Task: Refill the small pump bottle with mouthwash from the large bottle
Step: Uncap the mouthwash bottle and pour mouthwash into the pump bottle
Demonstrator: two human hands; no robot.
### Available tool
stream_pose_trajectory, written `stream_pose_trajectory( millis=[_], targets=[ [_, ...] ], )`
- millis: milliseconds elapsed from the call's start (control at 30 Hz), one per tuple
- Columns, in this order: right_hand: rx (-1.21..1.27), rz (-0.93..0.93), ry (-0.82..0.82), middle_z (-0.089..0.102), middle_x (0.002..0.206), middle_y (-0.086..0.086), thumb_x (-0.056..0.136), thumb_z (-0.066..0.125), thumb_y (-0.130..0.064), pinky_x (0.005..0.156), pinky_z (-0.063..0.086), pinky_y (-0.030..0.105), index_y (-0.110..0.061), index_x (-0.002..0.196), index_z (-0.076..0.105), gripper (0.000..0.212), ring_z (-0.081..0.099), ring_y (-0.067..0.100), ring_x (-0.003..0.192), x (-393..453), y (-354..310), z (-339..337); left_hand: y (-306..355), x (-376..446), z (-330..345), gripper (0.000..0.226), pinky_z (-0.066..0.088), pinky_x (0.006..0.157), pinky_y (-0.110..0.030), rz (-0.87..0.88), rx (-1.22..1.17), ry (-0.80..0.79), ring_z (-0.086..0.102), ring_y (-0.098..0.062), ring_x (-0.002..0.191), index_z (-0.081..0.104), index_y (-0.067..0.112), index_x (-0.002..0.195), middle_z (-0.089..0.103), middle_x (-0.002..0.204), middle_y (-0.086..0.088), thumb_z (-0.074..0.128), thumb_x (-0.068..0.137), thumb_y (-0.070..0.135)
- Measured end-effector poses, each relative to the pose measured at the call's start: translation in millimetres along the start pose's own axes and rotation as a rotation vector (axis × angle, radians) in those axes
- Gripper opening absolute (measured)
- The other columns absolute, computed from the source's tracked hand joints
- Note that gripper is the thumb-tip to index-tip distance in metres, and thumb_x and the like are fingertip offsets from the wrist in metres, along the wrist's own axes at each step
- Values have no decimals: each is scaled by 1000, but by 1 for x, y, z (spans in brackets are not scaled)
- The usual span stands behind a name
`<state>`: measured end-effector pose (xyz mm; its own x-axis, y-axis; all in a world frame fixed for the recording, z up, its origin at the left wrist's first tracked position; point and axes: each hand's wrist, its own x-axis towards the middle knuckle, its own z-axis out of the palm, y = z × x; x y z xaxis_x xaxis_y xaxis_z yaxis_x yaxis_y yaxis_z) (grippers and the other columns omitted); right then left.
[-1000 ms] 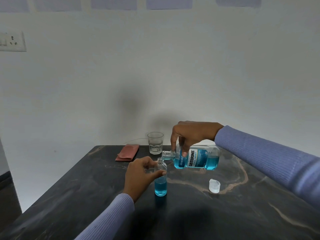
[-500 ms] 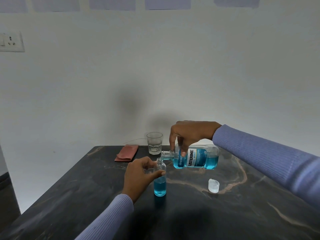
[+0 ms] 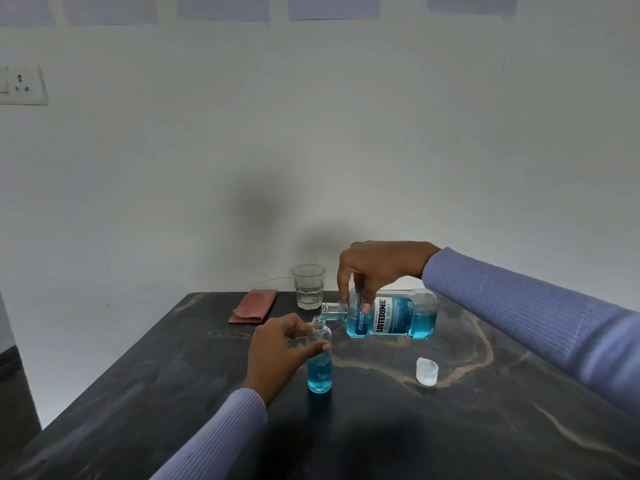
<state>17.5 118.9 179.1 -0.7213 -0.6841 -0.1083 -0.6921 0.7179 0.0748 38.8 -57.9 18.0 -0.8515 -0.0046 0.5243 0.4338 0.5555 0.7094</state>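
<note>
Little has shifted since a moment ago — both hands hold as before, and the blue level in the small bottle [image 3: 319, 358] looks about the same. Left hand [image 3: 277, 351] grips the small bottle upright on the bench [image 3: 485, 427], near centre. Right hand [image 3: 375, 268] clasps the large bottle [image 3: 394, 315] from above, tipped on its side, its open neck just over the small bottle's mouth. To the right lies a white cap [image 3: 426, 371] — farther back, a glass [image 3: 308, 286] and a pink cloth [image 3: 252, 305].

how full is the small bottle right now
Under half full: blue liquid fills only the lower part of the small bottle; above it the glass is clear.
</note>
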Motion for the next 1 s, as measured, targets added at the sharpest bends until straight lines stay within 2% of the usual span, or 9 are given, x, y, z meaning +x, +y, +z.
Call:
stream_pose_trajectory(
  millis=[500, 1000],
  targets=[
    [-14, 1, -20, 70, 109, 4, 74, 77, -13, 84, 54, 34, -10, 104, 72, 30, 68, 17, 86, 2, -3, -3, 2, -1, -1, 34, 54, 80, -26, 0, 4, -3, 63, -5, 84, 67, 14, 82, 69, 87, 4, 77, 65, 42],
    [-5, 16, -34, 72, 104, 6, 72, 79, -13, 84, 54, 36, -9, 103, 72, 32, 69, 21, 86, 0, -6, -6, 1, -1, 0, 32, 51, 74, -18, -2, 2, 8, 62, -2, 80, 66, 17, 79, 68, 82, 9, 78, 63, 42]
  ],
)
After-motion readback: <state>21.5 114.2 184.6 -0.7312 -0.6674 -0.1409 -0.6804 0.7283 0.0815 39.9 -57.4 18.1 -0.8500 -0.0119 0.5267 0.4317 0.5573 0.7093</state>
